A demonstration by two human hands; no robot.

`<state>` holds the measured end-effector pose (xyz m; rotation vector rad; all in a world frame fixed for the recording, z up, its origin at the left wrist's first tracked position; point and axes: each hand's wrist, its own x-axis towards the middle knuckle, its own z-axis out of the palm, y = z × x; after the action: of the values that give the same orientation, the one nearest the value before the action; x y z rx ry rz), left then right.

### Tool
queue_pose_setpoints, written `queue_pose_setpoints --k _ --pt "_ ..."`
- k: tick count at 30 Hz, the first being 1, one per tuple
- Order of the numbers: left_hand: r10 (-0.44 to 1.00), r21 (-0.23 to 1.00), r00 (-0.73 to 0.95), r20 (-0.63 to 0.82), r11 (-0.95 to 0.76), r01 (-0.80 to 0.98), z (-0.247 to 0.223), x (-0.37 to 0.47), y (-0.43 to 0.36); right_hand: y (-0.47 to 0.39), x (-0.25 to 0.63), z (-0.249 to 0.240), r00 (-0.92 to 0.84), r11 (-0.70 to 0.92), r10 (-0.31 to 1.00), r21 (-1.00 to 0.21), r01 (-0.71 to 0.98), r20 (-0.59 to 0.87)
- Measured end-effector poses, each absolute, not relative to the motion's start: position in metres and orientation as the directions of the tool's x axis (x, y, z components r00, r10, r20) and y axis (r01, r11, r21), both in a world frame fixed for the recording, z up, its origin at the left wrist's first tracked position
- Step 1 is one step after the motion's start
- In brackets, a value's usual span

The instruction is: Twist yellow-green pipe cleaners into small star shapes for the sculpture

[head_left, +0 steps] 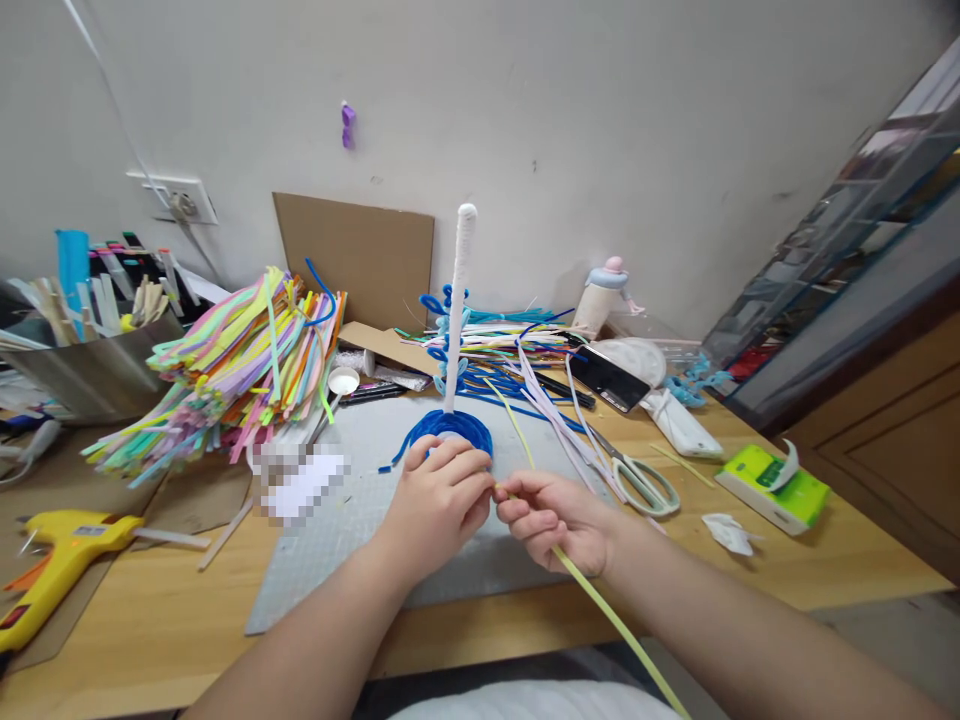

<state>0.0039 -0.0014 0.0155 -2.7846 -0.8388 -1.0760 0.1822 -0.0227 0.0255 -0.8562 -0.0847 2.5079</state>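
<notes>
A white fuzzy-wrapped stick point(460, 310) stands upright in a coiled blue pipe-cleaner base point(457, 425) on the grey cutting mat point(322, 570). My left hand point(442, 495) lies over the near side of this base with its fingers curled closed; what is under them is hidden. Close beside it, my right hand point(559, 520) pinches a yellow pipe cleaner point(615, 625). One length trails from that hand toward me, and a short bit reaches the left fingertips. Blue looped pipe-cleaner pieces point(439, 325) show behind the stick.
A big bundle of colourful pipe cleaners point(240, 360) lies left, near a yellow glue gun point(67, 560) and a metal container point(97, 370). To the right are scissors point(645, 485), a phone point(611, 378) and a green tissue pack point(772, 487). Loose stems point(510, 340) and cardboard point(360, 250) are behind.
</notes>
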Motion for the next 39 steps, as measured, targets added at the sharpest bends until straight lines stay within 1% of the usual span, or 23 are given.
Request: queue_pose_setpoints --k 2,4,6,7,8,10,12,14,16,18,20,21,23,25,26,28,29,30,32,33,34,36,39 --pt "0.471 0.166 0.619 0.628 -0.859 0.485 0.015 0.005 -0.003 -0.026 0.179 0.025 -0.619 -0.860 0.507 -0.303 -0.410 -0.600" --pt "0.498 0.211 0.618 0.609 -0.852 0.479 0.016 0.006 -0.004 -0.031 0.174 0.024 -0.504 -0.793 0.607 -0.512 -0.330 -0.615" --pt "0.539 0.271 0.617 0.574 -0.835 0.478 0.017 0.008 -0.005 -0.036 0.171 0.024 -0.327 -0.587 0.785 -0.800 -0.122 -0.526" --pt "0.554 0.300 0.620 0.555 -0.829 0.472 0.018 0.008 -0.006 -0.040 0.170 0.024 -0.249 -0.409 0.880 -0.912 0.037 -0.405" --pt "0.562 0.325 0.628 0.538 -0.826 0.461 0.019 0.009 -0.006 -0.044 0.170 0.024 -0.206 -0.201 0.947 -0.957 0.211 -0.245" --pt "0.560 0.360 0.648 0.516 -0.828 0.429 0.021 0.009 -0.007 -0.051 0.173 0.027 -0.250 0.174 0.967 -0.857 0.485 0.055" --pt "0.549 0.378 0.662 0.510 -0.835 0.400 0.022 0.009 -0.007 -0.058 0.176 0.029 -0.320 0.315 0.936 -0.751 0.580 0.145" --pt "0.539 0.376 0.662 0.521 -0.841 0.388 0.022 0.009 -0.008 -0.061 0.177 0.030 -0.242 0.144 0.970 -0.833 0.534 0.013" --pt "0.518 0.354 0.655 0.551 -0.855 0.379 0.021 0.009 -0.010 -0.061 0.178 0.030 -0.179 -0.254 0.933 -0.923 0.290 -0.313" --pt "0.487 0.322 0.649 0.585 -0.873 0.365 0.020 0.010 -0.012 -0.061 0.177 0.029 -0.287 -0.609 0.764 -0.793 -0.023 -0.578" --pt "0.458 0.292 0.648 0.609 -0.889 0.353 0.018 0.010 -0.014 -0.060 0.176 0.029 -0.404 -0.742 0.658 -0.639 -0.204 -0.635" --pt "0.449 0.281 0.648 0.615 -0.893 0.352 0.017 0.010 -0.014 -0.061 0.175 0.029 -0.409 -0.743 0.661 -0.626 -0.237 -0.629" --pt "0.445 0.273 0.647 0.619 -0.894 0.354 0.016 0.011 -0.015 -0.063 0.173 0.028 -0.317 -0.651 0.749 -0.737 -0.184 -0.582" --pt "0.465 0.295 0.655 0.595 -0.885 0.360 0.016 0.011 -0.015 -0.065 0.173 0.026 -0.199 -0.394 0.895 -0.916 0.070 -0.400" --pt "0.482 0.314 0.666 0.569 -0.876 0.366 0.016 0.012 -0.014 -0.066 0.173 0.025 -0.186 -0.199 0.951 -0.949 0.245 -0.247" --pt "0.520 0.348 0.687 0.508 -0.853 0.389 0.016 0.012 -0.013 -0.067 0.174 0.023 -0.274 0.185 0.961 -0.830 0.526 0.040" --pt "0.534 0.355 0.693 0.483 -0.844 0.403 0.016 0.012 -0.012 -0.066 0.175 0.022 -0.316 0.288 0.942 -0.753 0.592 0.112" --pt "0.544 0.354 0.695 0.470 -0.838 0.416 0.016 0.012 -0.011 -0.065 0.175 0.021 -0.314 0.305 0.941 -0.727 0.616 0.129" --pt "0.546 0.335 0.690 0.476 -0.837 0.432 0.016 0.012 -0.010 -0.062 0.176 0.020 -0.217 0.088 0.976 -0.843 0.530 -0.035" --pt "0.541 0.321 0.686 0.487 -0.841 0.435 0.016 0.012 -0.009 -0.059 0.176 0.020 -0.191 -0.113 0.960 -0.909 0.401 -0.204" --pt "0.532 0.305 0.683 0.500 -0.847 0.435 0.015 0.012 -0.009 -0.057 0.177 0.020 -0.223 -0.338 0.894 -0.913 0.230 -0.388" --pt "0.510 0.269 0.681 0.525 -0.859 0.436 0.015 0.012 -0.009 -0.054 0.178 0.020 -0.396 -0.685 0.691 -0.723 -0.092 -0.605" --pt "0.475 0.204 0.686 0.551 -0.874 0.440 0.013 0.012 -0.009 -0.052 0.181 0.017 -0.560 -0.832 0.555 -0.424 -0.359 -0.615"
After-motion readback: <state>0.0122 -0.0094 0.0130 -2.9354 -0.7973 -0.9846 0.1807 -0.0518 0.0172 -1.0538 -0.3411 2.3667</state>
